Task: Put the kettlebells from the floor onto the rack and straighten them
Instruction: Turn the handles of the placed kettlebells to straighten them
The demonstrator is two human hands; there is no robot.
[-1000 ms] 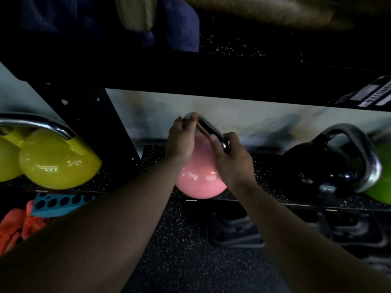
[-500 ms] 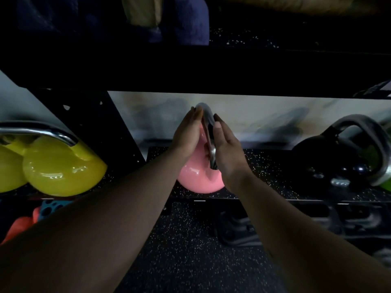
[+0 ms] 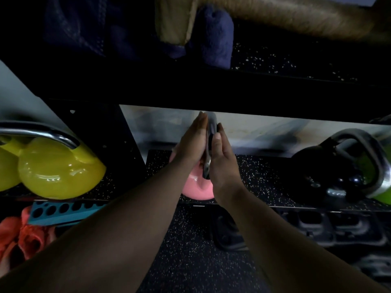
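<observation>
A pink kettlebell with a steel handle sits on the speckled rack shelf in the middle. My left hand lies flat against the handle's left side and my right hand flat against its right side, fingers straight, so the handle is pressed between the palms. The handle stands edge-on to me. A yellow kettlebell rests on the shelf at the left; a black kettlebell and part of a green kettlebell stand at the right.
A dark upper shelf hangs low over the handle, with blue and tan cloth on it. A black rack upright separates the yellow kettlebells from the pink one. Below lie a teal perforated block, orange cloth and dark weights.
The handle has turned from slanted across to edge-on. My fingers went from curled over it to straight and flat on both sides. The view has moved closer to the shelf.
</observation>
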